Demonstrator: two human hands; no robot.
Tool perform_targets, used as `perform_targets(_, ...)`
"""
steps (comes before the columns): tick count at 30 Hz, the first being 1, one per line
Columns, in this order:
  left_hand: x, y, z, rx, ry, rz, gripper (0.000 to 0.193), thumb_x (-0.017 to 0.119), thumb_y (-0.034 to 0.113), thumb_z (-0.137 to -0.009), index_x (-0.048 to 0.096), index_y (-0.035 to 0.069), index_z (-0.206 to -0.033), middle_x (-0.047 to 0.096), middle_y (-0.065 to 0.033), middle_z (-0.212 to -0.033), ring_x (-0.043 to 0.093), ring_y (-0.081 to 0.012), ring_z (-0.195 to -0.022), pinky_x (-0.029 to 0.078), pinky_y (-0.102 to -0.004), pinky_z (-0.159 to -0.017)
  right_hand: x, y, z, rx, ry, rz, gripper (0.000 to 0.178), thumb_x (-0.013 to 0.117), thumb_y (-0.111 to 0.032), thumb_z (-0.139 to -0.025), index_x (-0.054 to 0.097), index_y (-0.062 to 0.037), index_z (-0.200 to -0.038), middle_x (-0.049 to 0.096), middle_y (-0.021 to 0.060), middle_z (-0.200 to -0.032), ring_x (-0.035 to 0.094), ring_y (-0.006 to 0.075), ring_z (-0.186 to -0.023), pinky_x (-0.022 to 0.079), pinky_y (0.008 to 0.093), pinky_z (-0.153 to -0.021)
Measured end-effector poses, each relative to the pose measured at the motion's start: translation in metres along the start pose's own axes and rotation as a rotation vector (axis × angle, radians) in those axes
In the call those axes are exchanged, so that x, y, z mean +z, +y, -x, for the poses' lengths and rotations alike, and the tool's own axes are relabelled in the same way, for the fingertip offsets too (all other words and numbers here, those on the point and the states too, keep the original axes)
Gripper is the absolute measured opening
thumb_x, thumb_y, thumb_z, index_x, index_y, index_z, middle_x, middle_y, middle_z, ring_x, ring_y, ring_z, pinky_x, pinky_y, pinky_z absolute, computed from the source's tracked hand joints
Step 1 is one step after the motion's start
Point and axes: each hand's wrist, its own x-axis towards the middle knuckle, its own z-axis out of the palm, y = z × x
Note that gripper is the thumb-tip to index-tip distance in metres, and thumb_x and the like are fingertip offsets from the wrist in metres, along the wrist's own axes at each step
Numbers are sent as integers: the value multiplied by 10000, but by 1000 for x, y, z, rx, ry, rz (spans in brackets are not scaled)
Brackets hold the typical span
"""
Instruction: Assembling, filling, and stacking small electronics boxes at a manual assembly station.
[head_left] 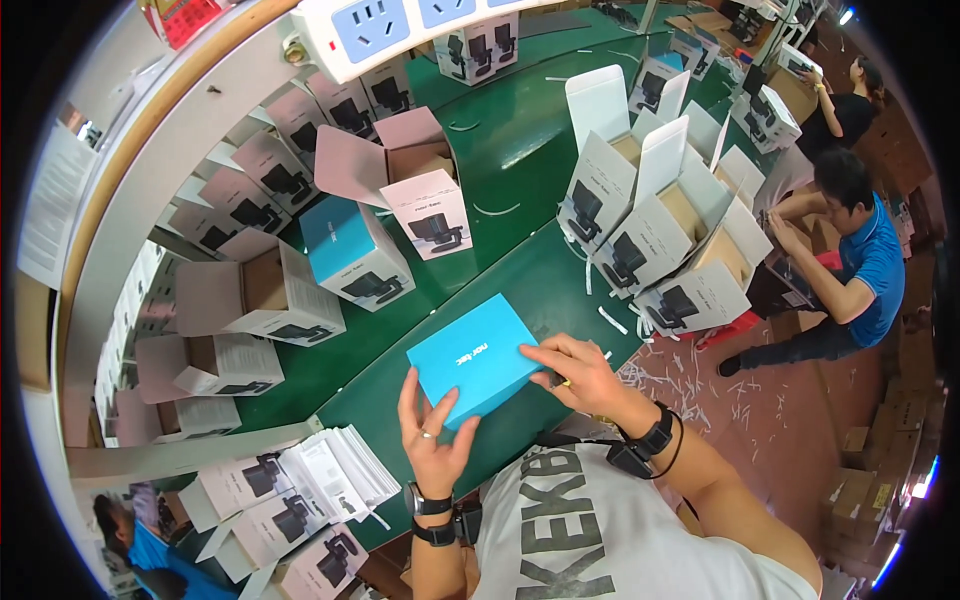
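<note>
A closed bright blue carton (470,355) with white lettering on top is between my two hands over the green tabletop. My left hand (437,445) grips its left corner, with fingers along the left edge and the thumb at the near side. At its right edge, my right hand (583,372) pinches the corner between thumb and fingers. Whether the carton rests on the table or is slightly lifted, I cannot tell. Beyond it stands a white carton with a blue top (345,245), next to an open pinkish-white carton (430,195).
Several open white cartons (650,230) crowd the right table edge. More open cartons (285,295) line the left. A stack of white booklets (345,475) lies near left. A power strip (400,25) hangs overhead. A co-worker in blue (865,255) sits at right; paper scraps (690,400) litter the floor.
</note>
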Motion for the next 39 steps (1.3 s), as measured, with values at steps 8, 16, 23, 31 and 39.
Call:
perform_targets(8,-25,-34,-2,206,-342,-389,507,911,74,-768,757,102,-1250,423,-255,-1606,536,-443,-1404,526,-507,-1112,17,5,20,-9,158,56,550,861,-76,-786,731,-145,-1315,614,81,-1098,577,173,-675,493,314,-563)
perform_targets(16,-33,-20,-15,278,-538,-535,616,874,213,-821,670,161,-1400,399,-268,-1621,428,-482,-1472,457,-584,-1138,4,5,18,-56,79,142,571,864,-86,-764,735,-164,-1315,639,86,-1210,541,151,-653,487,302,-546)
perform_targets(23,24,26,-27,300,-679,-1017,780,779,429,-888,494,170,-1566,332,-258,-1667,298,-490,-1539,285,-628,-1221,20,6,23,-165,-15,205,587,760,6,-712,736,-126,-1284,687,115,-1372,623,168,-617,525,308,-550)
perform_targets(31,35,-14,-23,425,-676,-1144,873,786,494,-865,446,157,-1596,333,-245,-1667,330,-482,-1520,282,-610,-1229,37,15,27,-102,145,163,448,765,-119,-781,770,-166,-1226,732,-24,-1317,617,126,-600,498,287,-548)
perform_targets(39,24,19,-83,438,-765,-944,954,870,565,-738,526,175,-1538,333,-356,-1577,368,-547,-1425,352,-628,-1131,-4,23,3,-95,-43,-42,213,823,-180,-862,819,-151,-1073,786,-43,-1192,756,123,-801,514,277,-578)
